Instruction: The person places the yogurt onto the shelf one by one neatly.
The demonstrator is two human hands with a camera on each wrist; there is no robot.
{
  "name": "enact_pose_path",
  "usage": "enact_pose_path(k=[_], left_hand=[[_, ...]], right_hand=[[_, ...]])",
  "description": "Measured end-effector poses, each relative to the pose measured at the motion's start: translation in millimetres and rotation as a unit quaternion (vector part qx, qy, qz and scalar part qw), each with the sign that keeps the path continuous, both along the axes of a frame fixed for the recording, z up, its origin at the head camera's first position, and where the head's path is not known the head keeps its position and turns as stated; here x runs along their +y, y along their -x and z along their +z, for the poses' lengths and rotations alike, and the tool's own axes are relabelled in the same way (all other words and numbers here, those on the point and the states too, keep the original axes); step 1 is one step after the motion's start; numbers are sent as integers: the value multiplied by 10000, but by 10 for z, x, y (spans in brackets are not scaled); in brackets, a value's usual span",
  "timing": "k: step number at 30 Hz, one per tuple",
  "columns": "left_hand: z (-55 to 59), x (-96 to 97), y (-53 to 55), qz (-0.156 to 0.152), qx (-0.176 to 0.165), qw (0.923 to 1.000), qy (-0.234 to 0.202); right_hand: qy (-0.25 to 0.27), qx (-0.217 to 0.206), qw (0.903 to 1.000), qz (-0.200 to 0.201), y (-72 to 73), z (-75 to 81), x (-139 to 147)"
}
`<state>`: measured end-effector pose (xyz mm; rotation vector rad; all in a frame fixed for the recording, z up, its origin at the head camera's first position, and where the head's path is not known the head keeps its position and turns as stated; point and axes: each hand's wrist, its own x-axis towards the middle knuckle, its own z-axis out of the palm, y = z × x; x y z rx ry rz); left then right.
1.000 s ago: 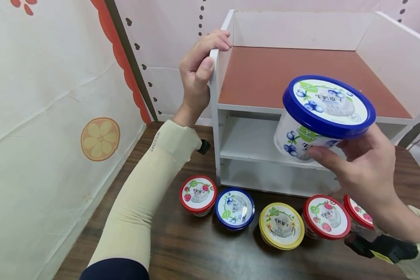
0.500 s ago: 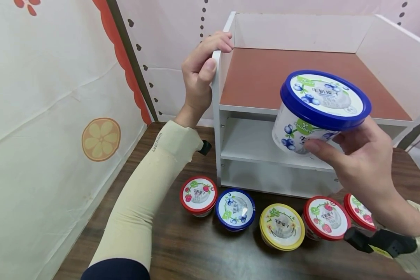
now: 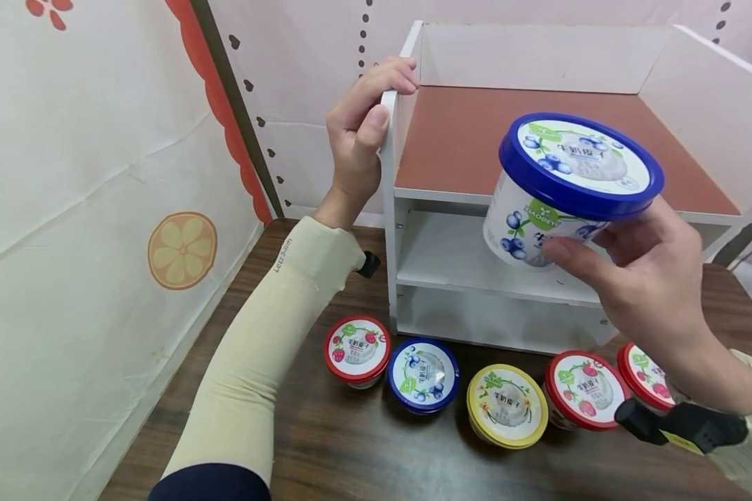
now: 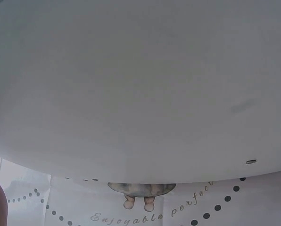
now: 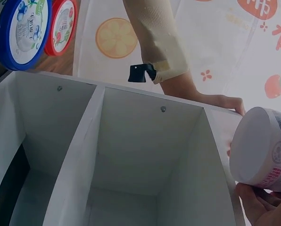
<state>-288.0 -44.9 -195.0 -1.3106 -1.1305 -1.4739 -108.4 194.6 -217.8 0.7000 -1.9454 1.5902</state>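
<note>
My right hand (image 3: 652, 271) holds an ice cream tub with a blue lid and blueberry print (image 3: 526, 233). Its thumb lies on the near side of the wall, and the other fingers are mostly hidden behind. The tub is tilted, in the air before the white shelf unit (image 3: 495, 280). In the right wrist view, the tub's pale base (image 5: 251, 146) faces left, above the fingers. My left hand (image 3: 357, 129) grips the top front edge of the unit's left side panel, fingers over it and thumb in front. A pale panel (image 4: 140, 94) fills most of the left wrist view.
On the brown wooden table (image 3: 351, 459) stand a red-lidded tub (image 3: 357, 351), a blue-lidded tub (image 3: 423, 376), a yellow-lidded tub (image 3: 507, 406) and two more red-lidded tubs (image 3: 585, 390) in front of the unit. The unit has a reddish-brown top board (image 3: 464, 139) and white compartments (image 3: 439, 243) below.
My right hand has raised the blue-lidded tub a little and shifted it slightly left. The left hand keeps its grip on the panel edge.
</note>
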Motion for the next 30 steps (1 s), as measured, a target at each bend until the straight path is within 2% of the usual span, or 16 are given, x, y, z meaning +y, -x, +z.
enact_pose_path(k=[12,20,24,30], left_hand=[[-15,27,10,-42,-17,10000,22],[-6,29,14,-25,5,10000,14],[4,37,4,-15,14,10000,2],[8,44,-27,-61,23,10000,40]], right_hand=[[194,8,9997,169,92,19,25],[369,20,9989,280,120,106,-17],[203,90,9997,106,123,152,-49],[-511,42,9968,-616,174,185,-43]])
